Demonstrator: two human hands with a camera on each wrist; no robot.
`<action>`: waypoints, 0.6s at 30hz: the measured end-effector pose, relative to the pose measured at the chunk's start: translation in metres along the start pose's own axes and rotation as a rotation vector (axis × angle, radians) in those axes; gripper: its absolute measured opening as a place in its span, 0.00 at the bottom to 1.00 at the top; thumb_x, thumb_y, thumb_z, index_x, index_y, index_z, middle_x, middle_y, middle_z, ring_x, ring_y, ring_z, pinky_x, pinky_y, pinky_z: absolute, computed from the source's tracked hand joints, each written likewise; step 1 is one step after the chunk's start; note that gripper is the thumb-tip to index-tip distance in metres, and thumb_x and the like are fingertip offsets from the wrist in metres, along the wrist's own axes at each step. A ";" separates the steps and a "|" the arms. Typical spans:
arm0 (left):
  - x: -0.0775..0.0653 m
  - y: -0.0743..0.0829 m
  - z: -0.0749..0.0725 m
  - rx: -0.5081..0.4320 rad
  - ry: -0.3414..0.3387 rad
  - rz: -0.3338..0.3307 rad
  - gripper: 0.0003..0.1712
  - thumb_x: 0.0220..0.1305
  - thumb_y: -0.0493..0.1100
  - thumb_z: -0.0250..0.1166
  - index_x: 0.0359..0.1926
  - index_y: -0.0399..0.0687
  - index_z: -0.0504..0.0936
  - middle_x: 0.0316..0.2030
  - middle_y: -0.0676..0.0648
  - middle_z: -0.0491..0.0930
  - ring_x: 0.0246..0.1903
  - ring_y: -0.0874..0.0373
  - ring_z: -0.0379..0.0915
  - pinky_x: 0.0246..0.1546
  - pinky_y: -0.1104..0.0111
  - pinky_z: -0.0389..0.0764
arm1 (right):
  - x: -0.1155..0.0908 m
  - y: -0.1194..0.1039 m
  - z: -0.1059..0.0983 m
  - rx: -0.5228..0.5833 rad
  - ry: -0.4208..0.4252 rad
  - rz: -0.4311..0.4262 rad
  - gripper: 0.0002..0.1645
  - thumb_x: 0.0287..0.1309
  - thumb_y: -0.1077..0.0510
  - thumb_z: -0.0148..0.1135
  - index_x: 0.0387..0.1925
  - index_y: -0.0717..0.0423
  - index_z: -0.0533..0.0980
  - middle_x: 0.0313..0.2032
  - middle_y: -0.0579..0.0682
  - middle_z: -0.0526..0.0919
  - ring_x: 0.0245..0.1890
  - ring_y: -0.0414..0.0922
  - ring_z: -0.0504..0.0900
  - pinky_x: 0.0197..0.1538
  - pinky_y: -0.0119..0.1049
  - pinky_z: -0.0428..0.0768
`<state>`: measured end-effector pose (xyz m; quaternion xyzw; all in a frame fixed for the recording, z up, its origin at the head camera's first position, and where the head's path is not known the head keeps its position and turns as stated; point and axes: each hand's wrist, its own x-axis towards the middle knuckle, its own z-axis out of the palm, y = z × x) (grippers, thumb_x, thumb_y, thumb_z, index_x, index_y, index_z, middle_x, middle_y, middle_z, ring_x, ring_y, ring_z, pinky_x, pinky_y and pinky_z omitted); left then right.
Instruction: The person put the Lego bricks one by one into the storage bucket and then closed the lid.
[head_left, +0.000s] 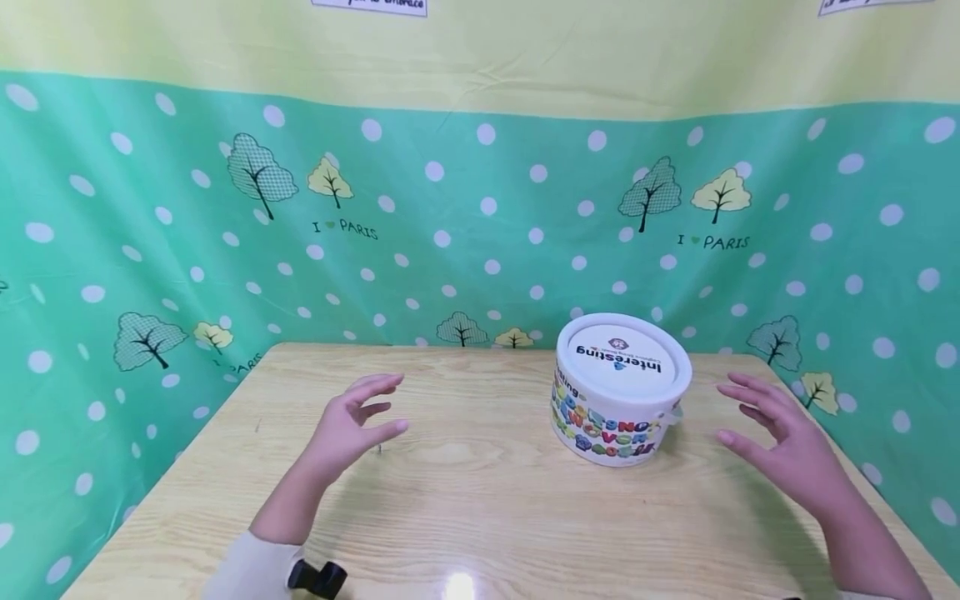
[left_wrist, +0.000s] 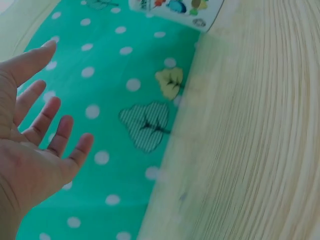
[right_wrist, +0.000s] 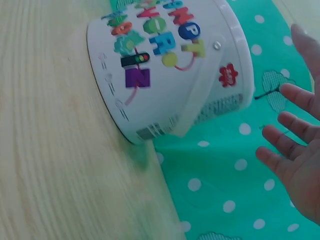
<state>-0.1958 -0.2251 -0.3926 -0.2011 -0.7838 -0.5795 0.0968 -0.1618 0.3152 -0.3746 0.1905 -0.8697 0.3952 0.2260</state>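
A round white tub (head_left: 622,387) with a lid and colourful printed letters stands upright on the wooden table, right of the middle. Its white handle (right_wrist: 197,100) hangs down the side in the right wrist view. My left hand (head_left: 352,427) hovers above the table to the tub's left, well apart from it, fingers loosely bent and nothing in them. On the other side my right hand (head_left: 780,437) is nearer the tub but not touching it, its fingers spread and holding nothing. Only the tub's lower part shows at the top of the left wrist view.
The pale wooden table (head_left: 472,517) ends at the back against a green cloth (head_left: 420,275) with white dots and printed trees. That cloth also runs along both sides. A dark strap piece (head_left: 318,577) sits at the left sleeve.
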 end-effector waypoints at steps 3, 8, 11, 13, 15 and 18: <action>-0.007 0.001 -0.014 0.040 0.032 0.008 0.31 0.58 0.36 0.71 0.63 0.39 0.74 0.62 0.43 0.70 0.60 0.48 0.65 0.59 0.64 0.73 | 0.001 0.004 -0.008 -0.010 -0.011 -0.033 0.33 0.56 0.71 0.65 0.65 0.61 0.70 0.68 0.37 0.61 0.61 0.24 0.59 0.56 0.11 0.61; -0.021 0.002 -0.034 0.192 0.097 0.016 0.26 0.63 0.38 0.68 0.62 0.40 0.75 0.59 0.44 0.71 0.58 0.58 0.65 0.58 0.71 0.73 | -0.002 0.009 -0.020 -0.075 -0.028 0.007 0.31 0.63 0.66 0.61 0.67 0.56 0.68 0.70 0.30 0.56 0.68 0.29 0.52 0.71 0.54 0.57; -0.024 0.003 -0.044 0.338 0.145 0.034 0.24 0.66 0.40 0.65 0.62 0.41 0.76 0.58 0.44 0.72 0.58 0.57 0.65 0.57 0.60 0.73 | 0.000 0.012 -0.025 -0.116 -0.031 0.013 0.31 0.63 0.63 0.61 0.68 0.55 0.68 0.72 0.34 0.55 0.73 0.45 0.48 0.56 0.81 0.48; -0.025 0.004 -0.050 0.423 0.177 0.053 0.22 0.68 0.42 0.62 0.61 0.41 0.77 0.57 0.43 0.72 0.59 0.52 0.64 0.55 0.50 0.70 | 0.003 0.013 -0.028 -0.157 -0.030 -0.013 0.31 0.63 0.62 0.61 0.67 0.57 0.68 0.73 0.43 0.55 0.73 0.59 0.49 0.57 0.81 0.46; -0.026 0.005 -0.056 0.488 0.199 0.085 0.21 0.70 0.42 0.60 0.60 0.39 0.77 0.57 0.40 0.72 0.59 0.43 0.63 0.53 0.44 0.67 | 0.007 0.015 -0.030 -0.202 -0.035 -0.036 0.31 0.63 0.61 0.60 0.67 0.59 0.68 0.73 0.53 0.56 0.70 0.68 0.51 0.59 0.80 0.46; -0.029 0.004 -0.064 0.583 0.216 0.121 0.21 0.71 0.43 0.58 0.59 0.36 0.77 0.57 0.36 0.72 0.59 0.35 0.60 0.53 0.39 0.63 | 0.011 0.017 -0.033 -0.267 -0.067 -0.042 0.31 0.65 0.58 0.59 0.68 0.62 0.66 0.73 0.64 0.53 0.67 0.74 0.50 0.60 0.79 0.42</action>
